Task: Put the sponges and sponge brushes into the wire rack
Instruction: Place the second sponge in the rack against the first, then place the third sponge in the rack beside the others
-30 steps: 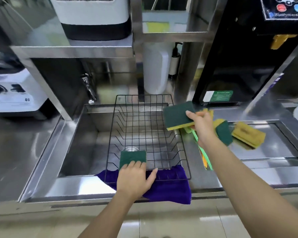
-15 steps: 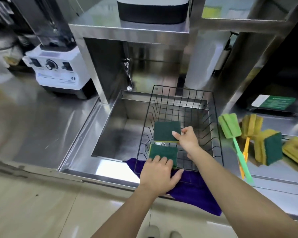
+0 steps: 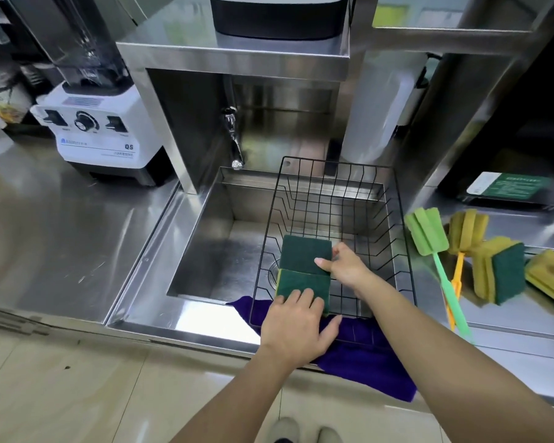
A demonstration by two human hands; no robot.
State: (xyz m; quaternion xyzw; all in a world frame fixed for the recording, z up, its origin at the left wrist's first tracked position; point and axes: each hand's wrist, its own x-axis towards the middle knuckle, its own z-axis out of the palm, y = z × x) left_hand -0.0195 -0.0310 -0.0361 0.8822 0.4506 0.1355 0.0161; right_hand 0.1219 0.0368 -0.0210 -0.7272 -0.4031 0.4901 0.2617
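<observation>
- Sponges: two are already inside the wire rack [image 3: 333, 199], which sits in the sink [image 3: 205, 238] — a near sponge [image 3: 301, 282] with its green side up, and a far sponge [image 3: 304, 254] touching its far edge.
- The near sponge is pressed flat under the left hand [image 3: 296, 327], whose fingers [image 3: 304, 298] lie spread on top of it rather than clamped around it.
- The far sponge is held at its right edge by the right hand [image 3: 346, 266], the thumb on top and the other digits curled against the side; it appears not yet released.
- Left to do, as judged: a green sponge brush [image 3: 427, 231] and a yellow sponge brush [image 3: 467, 231] lie on the tabletop [image 3: 509, 318] to the right of the rack, their handles crossing.
- Just beside them, further right, an upright sponge [image 3: 501, 271] and a flat yellow sponge [image 3: 549, 279] are still outside the rack.
- So roughly a third is done — four items remain.
- A purple cloth [image 3: 365, 350] lies under the rack's near edge.
</observation>
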